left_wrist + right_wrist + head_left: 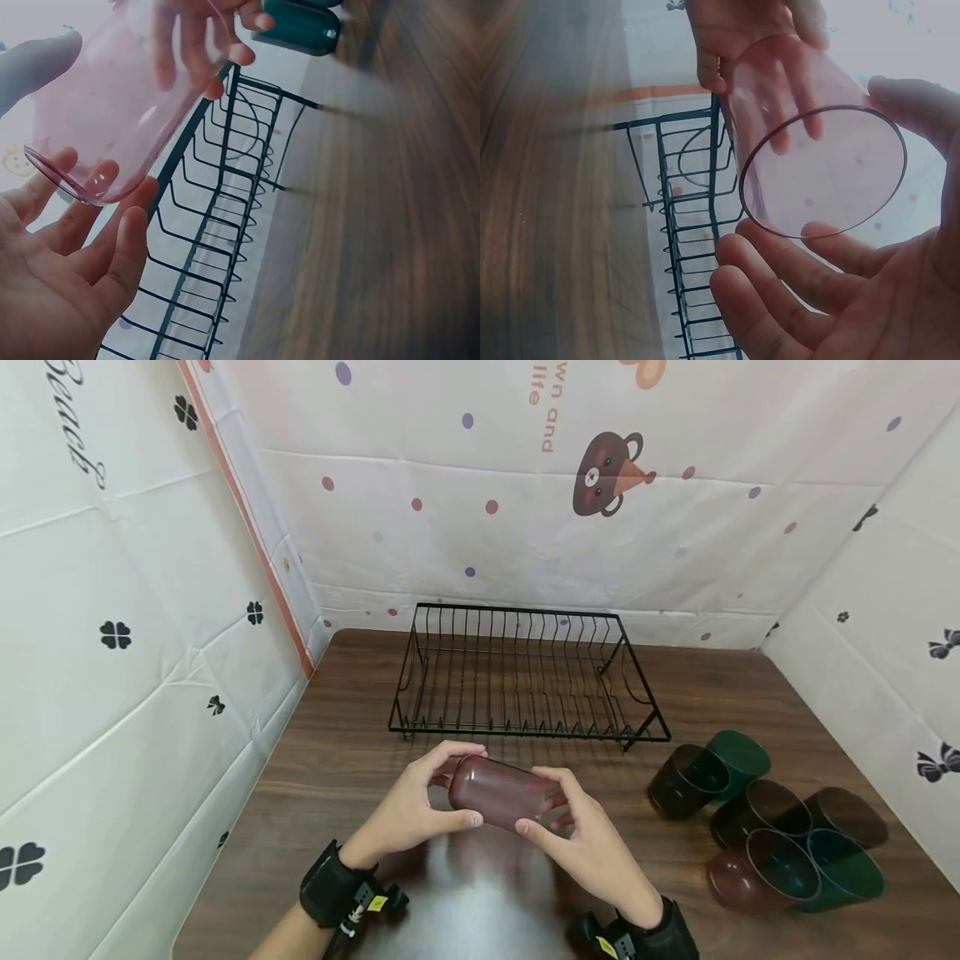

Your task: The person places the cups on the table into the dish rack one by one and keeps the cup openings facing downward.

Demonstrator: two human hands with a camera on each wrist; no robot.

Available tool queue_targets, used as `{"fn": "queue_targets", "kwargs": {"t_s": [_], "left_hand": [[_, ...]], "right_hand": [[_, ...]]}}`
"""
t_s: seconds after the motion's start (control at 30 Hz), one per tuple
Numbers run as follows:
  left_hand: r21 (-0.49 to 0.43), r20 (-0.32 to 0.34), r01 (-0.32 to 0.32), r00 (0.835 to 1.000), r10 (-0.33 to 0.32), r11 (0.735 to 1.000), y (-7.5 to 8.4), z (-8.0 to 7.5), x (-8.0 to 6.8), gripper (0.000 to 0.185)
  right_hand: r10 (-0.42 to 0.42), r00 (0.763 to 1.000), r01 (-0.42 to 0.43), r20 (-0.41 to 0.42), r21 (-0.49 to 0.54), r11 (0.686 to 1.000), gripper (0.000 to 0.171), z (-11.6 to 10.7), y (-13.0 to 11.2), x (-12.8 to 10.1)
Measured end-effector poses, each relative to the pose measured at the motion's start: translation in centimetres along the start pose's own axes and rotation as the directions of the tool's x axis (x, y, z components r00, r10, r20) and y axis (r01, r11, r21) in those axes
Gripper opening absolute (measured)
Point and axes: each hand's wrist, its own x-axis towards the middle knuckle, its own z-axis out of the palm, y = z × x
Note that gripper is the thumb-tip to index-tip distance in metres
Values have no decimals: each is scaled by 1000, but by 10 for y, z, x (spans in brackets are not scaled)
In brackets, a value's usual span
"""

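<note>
A clear reddish-pink drinking glass (498, 789) is held on its side above the table, in front of the black rack. My left hand (412, 806) grips its base end, thumb on the near side and fingers behind. At the rim end, my right hand (588, 835) holds it between thumb and fingers. The left wrist view shows the rounded base of the glass (97, 127) by the left hand's fingers (127, 255). Through the open mouth of the glass (825, 172) in the right wrist view, the left fingers show behind the see-through wall.
A black wire dish rack (525, 727) stands at the back of the brown wooden table (330, 693). Several more glasses, including a green one (742, 760), a dark one (678, 789) and a reddish one (738, 881), cluster at the right. Printed white cloth (420, 543) encloses the table.
</note>
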Motion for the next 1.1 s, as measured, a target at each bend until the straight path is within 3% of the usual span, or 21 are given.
{"fn": "queue_targets", "kwargs": {"t_s": [0.3, 0.67, 1.1], "left_hand": [[-36, -6, 12, 1000, -12, 999, 6, -8, -3, 69], [-35, 21, -18, 1000, 19, 999, 6, -7, 3, 70], [-59, 25, -43, 999, 44, 997, 8, -5, 7, 72]], "right_hand": [[-14, 998, 10, 59, 72, 997, 60, 9, 3, 6], [-67, 996, 63, 50, 71, 995, 57, 7, 7, 4], [-75, 996, 71, 50, 69, 995, 56, 5, 9, 2]]}}
